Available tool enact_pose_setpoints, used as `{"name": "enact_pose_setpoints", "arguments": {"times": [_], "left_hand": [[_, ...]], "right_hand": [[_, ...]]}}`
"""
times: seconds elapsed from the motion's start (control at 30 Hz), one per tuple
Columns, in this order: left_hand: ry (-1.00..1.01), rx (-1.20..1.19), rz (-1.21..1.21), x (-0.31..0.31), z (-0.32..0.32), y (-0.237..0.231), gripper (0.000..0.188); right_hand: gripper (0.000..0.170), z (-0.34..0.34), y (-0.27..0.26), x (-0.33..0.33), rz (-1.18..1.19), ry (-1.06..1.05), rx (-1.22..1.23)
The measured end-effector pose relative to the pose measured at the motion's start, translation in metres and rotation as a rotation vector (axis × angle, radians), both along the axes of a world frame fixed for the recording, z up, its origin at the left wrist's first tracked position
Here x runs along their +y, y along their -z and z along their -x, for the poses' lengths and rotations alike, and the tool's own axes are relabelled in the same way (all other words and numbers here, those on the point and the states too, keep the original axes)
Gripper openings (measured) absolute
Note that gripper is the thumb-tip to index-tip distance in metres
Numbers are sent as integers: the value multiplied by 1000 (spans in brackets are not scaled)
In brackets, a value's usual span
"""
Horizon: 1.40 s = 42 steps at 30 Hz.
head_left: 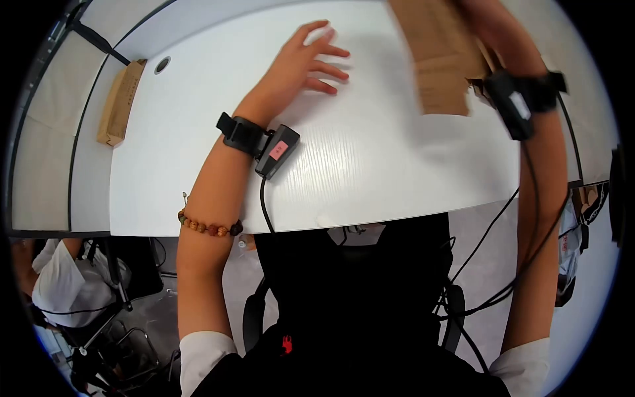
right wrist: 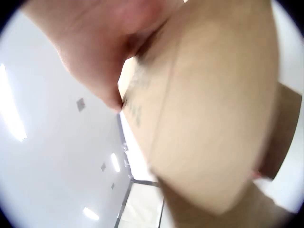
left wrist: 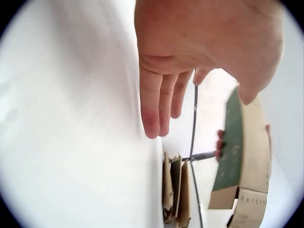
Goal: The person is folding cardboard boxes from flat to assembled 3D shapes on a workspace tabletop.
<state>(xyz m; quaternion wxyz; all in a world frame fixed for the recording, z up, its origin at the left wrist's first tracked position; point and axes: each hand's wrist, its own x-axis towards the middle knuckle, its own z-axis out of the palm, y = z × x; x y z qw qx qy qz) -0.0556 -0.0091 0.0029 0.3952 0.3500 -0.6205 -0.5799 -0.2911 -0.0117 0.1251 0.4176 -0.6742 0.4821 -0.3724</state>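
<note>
Gripping a cardboard box (head_left: pixel 444 63) with the right hand (head_left: pixel 497 33) and holding it above the right part of the white table (head_left: pixel 377 169), with a green surface (left wrist: pixel 231 152) showing in the left wrist view. Extending the left hand (head_left: pixel 299 69) near the table's middle with fingers straight and spread. Showing a long brown carton (head_left: pixel 122 102) at the table's left edge, beside the partition (head_left: pixel 41 165).

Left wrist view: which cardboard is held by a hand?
The large piece with the green face, gripped by the right hand; the brown pieces grouped to its left are not gripped.
</note>
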Motion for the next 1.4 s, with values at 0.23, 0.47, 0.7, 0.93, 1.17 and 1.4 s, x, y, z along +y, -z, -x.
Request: {"name": "enact_pose_setpoints", "arguments": {"times": [0.23,0.47,0.7,0.93,1.17,1.4], "left_hand": [[-169,22,44,-19,-36,11,88],[-165,225,74,-20,-17,19,82],[-163,172,142,-18,-30,5,70],[-432,-155,707,-20,-82,-21,45],[-238,-673,1156,-35,-57,12,75],[-235,-668,696,-15,-45,-9,90]], "right_hand": [[37,-55,164,-53,374,245,33],[41,-55,154,-39,-47,-143,-559],[76,-67,173,-69,486,-380,-623],[94,-66,146,-30,293,-148,-334],[95,-65,146,-21,394,-329,-365],[76,-64,164,-51,422,-481,-496]]}}
